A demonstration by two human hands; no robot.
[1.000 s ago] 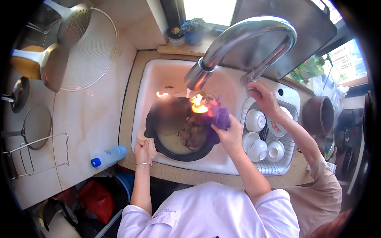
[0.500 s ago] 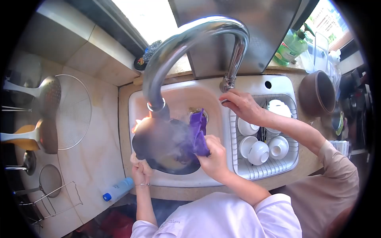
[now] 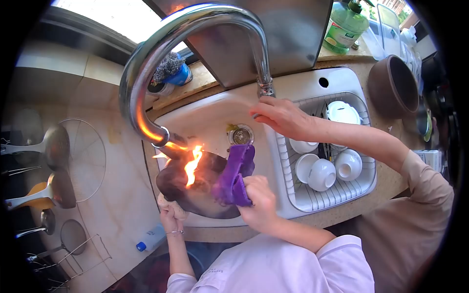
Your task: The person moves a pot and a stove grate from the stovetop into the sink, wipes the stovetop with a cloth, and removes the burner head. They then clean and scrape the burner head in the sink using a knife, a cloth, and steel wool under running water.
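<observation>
Flames had flared up again on the pan [image 3: 198,188] in the sink [image 3: 215,115]. The right hand [image 3: 256,198] was closed on the purple cloth [image 3: 234,173] at its rim; the left hand [image 3: 171,214] clutched the pan's edge through a rag (a co-worker's hand [image 3: 278,117] sat at the tap [image 3: 195,29]).

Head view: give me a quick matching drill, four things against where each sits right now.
Things:
1. purple cloth
2. white cups
3. green bottle
4. flame

Places:
a. in the rack right of the sink
b. on the ledge behind the sink
c. in the right hand, over the pan's edge
d. on the pan, under the tap's spout

Pairs: 1-c, 2-a, 3-b, 4-d
</observation>
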